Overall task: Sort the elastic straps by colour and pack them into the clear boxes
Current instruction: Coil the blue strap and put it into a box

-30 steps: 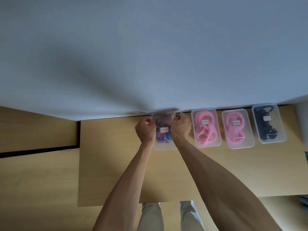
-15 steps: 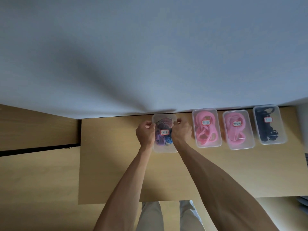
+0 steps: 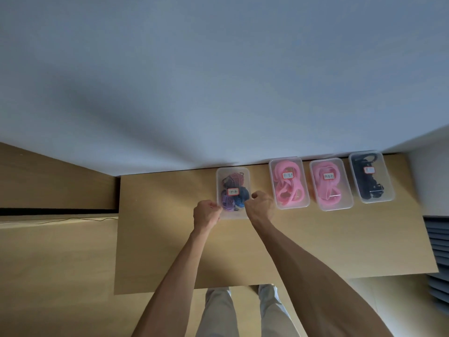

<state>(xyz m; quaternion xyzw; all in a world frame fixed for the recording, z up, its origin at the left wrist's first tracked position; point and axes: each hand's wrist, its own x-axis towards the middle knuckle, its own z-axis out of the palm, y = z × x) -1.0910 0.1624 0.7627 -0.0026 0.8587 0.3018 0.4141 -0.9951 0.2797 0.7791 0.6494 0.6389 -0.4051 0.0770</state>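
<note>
From the head camera, the left hand [image 3: 206, 213] and right hand [image 3: 261, 206] are curling their fingers against the near corners of a lidded clear box [image 3: 233, 193] of mixed-colour straps on the wooden table [image 3: 170, 239]. Three more labelled boxes are lying to its right: two holding pink straps [image 3: 289, 183] [image 3: 330, 184] and one holding black straps [image 3: 370, 177].

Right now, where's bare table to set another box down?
Free: the table in front of the box row, out to the near edge, and the stretch left of the mixed-colour box. A narrow gap separates that box from the first pink box. Crowded: the back edge by the wall, with the second pink box and black box close together.
</note>
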